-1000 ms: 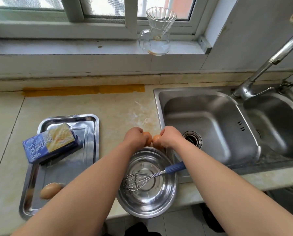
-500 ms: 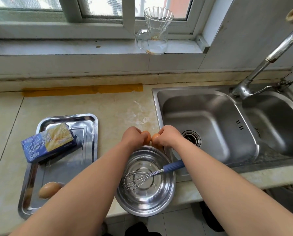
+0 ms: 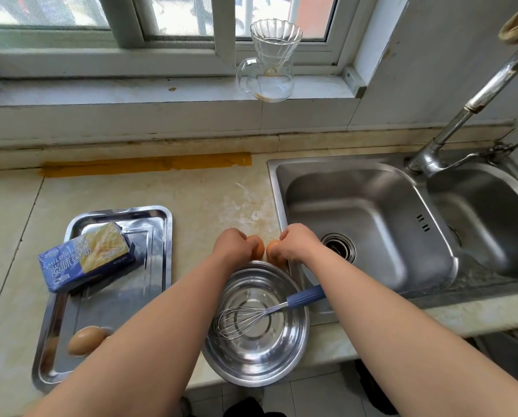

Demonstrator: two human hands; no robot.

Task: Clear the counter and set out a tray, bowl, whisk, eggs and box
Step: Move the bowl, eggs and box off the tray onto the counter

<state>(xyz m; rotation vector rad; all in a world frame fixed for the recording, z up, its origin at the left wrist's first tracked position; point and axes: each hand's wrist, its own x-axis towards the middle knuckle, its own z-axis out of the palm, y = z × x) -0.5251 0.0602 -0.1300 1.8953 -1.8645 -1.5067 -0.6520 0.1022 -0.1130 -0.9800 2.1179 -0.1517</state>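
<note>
Head view: our left hand (image 3: 233, 247) grips one egg (image 3: 259, 248), right hand (image 3: 297, 243) grips a second egg (image 3: 273, 253), both low on the counter (image 3: 206, 194) just behind the bowl (image 3: 260, 365), likely steadying against rolling; whisk (image 3: 242, 322) leans in bowl; box (image 3: 86, 260), third egg (image 3: 86, 340) on tray (image 3: 122, 311).

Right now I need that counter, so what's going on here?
A person's left grip holds an egg and the right grip holds a second egg, side by side just beyond the bowl, near the sink edge. A whisk lies in the bowl, its handle over the rim. The tray on the left holds the box and a third egg.
</note>
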